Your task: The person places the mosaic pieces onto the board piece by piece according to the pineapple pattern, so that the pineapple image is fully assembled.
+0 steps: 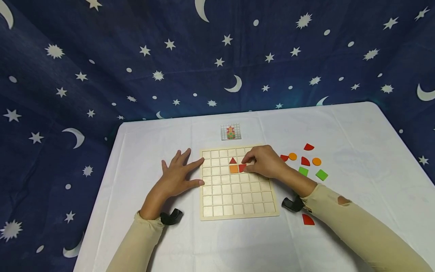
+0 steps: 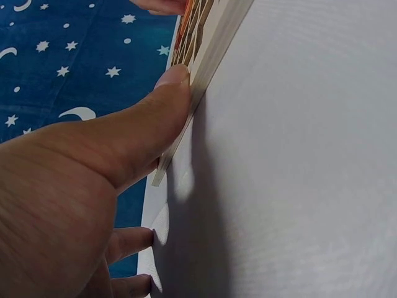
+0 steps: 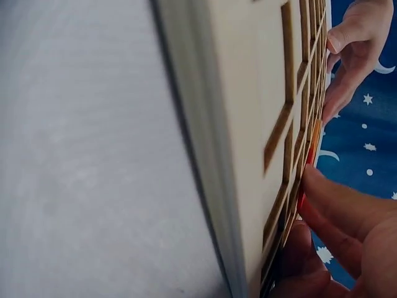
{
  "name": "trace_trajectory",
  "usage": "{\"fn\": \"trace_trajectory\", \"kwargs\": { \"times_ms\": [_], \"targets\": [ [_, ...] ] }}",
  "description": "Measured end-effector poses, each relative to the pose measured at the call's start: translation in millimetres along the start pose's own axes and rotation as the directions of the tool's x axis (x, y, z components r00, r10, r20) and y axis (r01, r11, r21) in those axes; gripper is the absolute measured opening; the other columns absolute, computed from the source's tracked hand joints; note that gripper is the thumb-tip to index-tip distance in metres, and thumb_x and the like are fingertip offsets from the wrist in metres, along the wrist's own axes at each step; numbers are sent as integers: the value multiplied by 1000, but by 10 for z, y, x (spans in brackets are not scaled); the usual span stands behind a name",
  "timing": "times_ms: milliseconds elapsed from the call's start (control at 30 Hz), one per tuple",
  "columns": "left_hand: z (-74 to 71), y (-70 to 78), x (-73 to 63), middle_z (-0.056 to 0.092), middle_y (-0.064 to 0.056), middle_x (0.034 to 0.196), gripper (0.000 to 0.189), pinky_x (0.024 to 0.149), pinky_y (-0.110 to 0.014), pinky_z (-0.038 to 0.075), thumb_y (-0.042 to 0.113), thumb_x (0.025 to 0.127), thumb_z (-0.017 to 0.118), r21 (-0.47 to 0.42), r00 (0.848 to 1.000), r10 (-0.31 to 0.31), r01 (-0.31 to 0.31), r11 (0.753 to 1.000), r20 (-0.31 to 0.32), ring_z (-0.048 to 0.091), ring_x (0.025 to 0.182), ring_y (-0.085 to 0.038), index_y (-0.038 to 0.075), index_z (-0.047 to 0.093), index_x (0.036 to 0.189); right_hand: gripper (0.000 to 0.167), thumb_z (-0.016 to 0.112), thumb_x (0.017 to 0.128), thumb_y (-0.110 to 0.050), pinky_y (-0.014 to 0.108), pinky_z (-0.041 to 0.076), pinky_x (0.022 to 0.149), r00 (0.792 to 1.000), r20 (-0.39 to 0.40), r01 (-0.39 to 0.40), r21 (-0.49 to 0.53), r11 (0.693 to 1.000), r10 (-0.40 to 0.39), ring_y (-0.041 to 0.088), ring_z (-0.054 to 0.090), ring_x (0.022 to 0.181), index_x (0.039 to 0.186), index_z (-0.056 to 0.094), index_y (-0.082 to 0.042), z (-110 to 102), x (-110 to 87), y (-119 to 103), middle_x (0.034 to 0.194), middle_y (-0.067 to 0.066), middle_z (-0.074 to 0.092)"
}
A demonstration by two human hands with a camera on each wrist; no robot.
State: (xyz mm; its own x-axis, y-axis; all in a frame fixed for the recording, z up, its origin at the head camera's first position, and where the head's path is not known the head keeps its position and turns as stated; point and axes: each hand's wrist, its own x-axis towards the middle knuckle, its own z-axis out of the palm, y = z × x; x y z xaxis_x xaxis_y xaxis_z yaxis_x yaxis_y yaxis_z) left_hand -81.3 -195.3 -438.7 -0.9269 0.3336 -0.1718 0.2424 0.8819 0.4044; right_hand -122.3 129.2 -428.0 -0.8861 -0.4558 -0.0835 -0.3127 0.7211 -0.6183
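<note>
A pale wooden grid board (image 1: 222, 209) lies on the table. In it sit a red triangle (image 1: 232, 160) and, just below, an orange square (image 1: 233, 169). My right hand (image 1: 268, 162) is over the board's upper right part, thumb and fingers pinching a red piece (image 1: 241, 167) at the cell right of the orange square. The fingers partly hide its shape; the right wrist view shows the red piece (image 3: 303, 200) at the thumb tip. My left hand (image 1: 175, 177) is spread at the board's left side, with thumb (image 2: 170, 93) and forefinger touching the edge.
A small pattern card (image 1: 231, 132) lies behind the board. To the right are several red quarter circles (image 1: 305, 161), orange discs (image 1: 316, 161) and green squares (image 1: 321, 175). Another red quarter circle (image 1: 308, 219) lies near my right forearm. A starry blue cloth (image 1: 190, 60) hangs behind the white table (image 1: 224, 245).
</note>
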Motion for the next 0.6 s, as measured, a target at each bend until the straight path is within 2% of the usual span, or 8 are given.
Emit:
{"fn": "trace_trajectory", "kwargs": {
  "times_ms": [167, 300, 400, 500, 600],
  "targets": [
    [4, 5, 1, 21, -17, 170, 78, 106, -88, 1, 59, 82, 77, 10, 1000, 1, -1, 1000, -8, 10, 157, -48, 35, 50, 151, 19, 89, 79, -22, 30, 47, 71, 1000, 5, 19, 14, 1000, -19, 13, 59, 77, 95, 81, -16, -47, -8, 29, 86, -4, 72],
    [4, 9, 5, 21, -16, 170, 78, 106, -88, 2, 60, 83, 77, 11, 1000, -1, 1, 1000, -5, 10, 157, -48, 35, 50, 151, 18, 86, 83, -21, 30, 45, 66, 1000, -24, -13, 13, 1000, 13, 13, 56, 70, 98, 81, -14, -241, -50, 112, 84, -3, 72],
    [-1, 6, 5, 20, -16, 170, 78, 106, -88, 1, 61, 83, 76, 8, 1000, -1, 1, 1000, 0, 9, 157, -48, 36, 49, 152, 17, 81, 86, -18, 32, 44, 67, 998, -40, -54, -49, 997, 52, 15, 58, 71, 102, 80, -11, -478, -90, 225, 84, -1, 72],
    [-9, 1, 1, 20, -16, 170, 78, 106, -88, 1, 60, 83, 76, 9, 1000, 2, -2, 1000, 2, 9, 157, -48, 36, 49, 152, 17, 80, 87, -17, 34, 45, 72, 993, -2, -114, -124, 986, 115, 18, 60, 79, 104, 80, -11, -683, -129, 363, 89, 2, 73],
    [-7, -3, 1, 20, -17, 170, 78, 106, -88, 1, 60, 83, 77, 9, 1000, 4, -4, 1000, 0, 9, 156, -49, 35, 49, 152, 18, 83, 85, -17, 36, 46, 76, 986, 55, -146, -163, 976, 156, 21, 60, 85, 102, 81, -13, -797, -171, 486, 93, 3, 72]
  ]
}}
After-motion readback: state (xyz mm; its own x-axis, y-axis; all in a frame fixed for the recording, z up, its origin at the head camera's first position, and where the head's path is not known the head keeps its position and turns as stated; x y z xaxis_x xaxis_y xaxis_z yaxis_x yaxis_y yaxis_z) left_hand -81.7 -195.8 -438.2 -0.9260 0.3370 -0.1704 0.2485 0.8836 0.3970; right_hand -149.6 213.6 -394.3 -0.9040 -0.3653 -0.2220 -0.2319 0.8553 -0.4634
